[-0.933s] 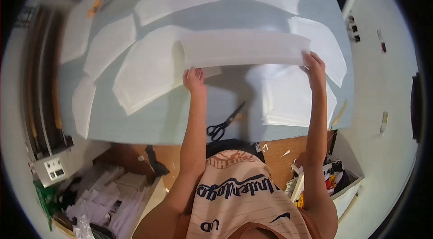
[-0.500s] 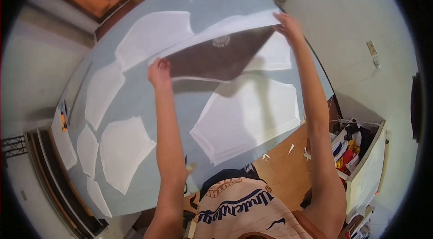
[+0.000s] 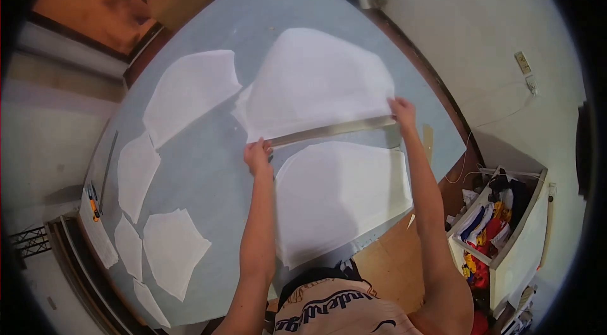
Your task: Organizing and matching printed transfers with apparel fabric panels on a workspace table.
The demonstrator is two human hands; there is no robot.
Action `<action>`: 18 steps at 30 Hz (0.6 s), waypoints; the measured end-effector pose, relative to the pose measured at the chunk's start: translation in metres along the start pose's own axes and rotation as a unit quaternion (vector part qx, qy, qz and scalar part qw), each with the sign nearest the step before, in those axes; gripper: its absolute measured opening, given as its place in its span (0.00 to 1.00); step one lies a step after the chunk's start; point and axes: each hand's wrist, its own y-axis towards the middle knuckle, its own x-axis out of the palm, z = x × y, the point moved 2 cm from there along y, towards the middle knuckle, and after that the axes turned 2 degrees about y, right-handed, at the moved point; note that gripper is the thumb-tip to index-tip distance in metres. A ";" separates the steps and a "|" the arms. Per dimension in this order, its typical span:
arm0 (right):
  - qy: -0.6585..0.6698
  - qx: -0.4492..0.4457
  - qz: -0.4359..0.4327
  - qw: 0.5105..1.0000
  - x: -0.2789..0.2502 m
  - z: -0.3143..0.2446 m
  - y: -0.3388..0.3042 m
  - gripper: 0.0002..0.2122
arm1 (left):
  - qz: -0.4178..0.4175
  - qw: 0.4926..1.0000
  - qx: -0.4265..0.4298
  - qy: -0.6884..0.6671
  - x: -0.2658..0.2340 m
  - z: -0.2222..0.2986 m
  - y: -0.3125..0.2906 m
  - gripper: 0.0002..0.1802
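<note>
A large white cut fabric panel point(image 3: 319, 79) spreads over the upper middle of the blue-grey table point(image 3: 221, 192). My left hand point(image 3: 257, 156) pinches its near left corner, and my right hand point(image 3: 402, 111) pinches the near right corner. The near edge is raised a little off the table, with a grey shadowed strip under it. White fabric shows beneath at its left side. Nearer to me, between my forearms, lies another stack of white cut panels point(image 3: 344, 199) with a curved upper edge.
Several smaller white cut pieces point(image 3: 176, 249) lie along the table's left half. An orange cutter point(image 3: 95, 208) rests on white sheets at the left edge. A bin of colourful cloth point(image 3: 490, 227) stands on the right. A socket with a cord point(image 3: 530, 82) is on the wall.
Both hands have come down and nearer with the panel. Its dark, shadowed underside faced me before; now the white face lies mostly flat. My view has shifted slightly.
</note>
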 end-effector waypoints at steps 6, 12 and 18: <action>-0.165 -0.048 0.066 0.983 0.011 0.037 0.025 0.19 | 0.039 0.995 -0.018 0.091 0.003 -0.022 0.024 0.13; -0.423 -0.195 0.094 0.880 0.042 0.022 -0.029 0.24 | 0.050 0.969 0.026 0.240 -0.077 -0.019 -0.006 0.28; -0.276 -0.464 -0.022 0.842 0.135 0.020 -0.140 0.20 | 0.092 0.918 0.198 0.331 -0.277 -0.037 -0.075 0.23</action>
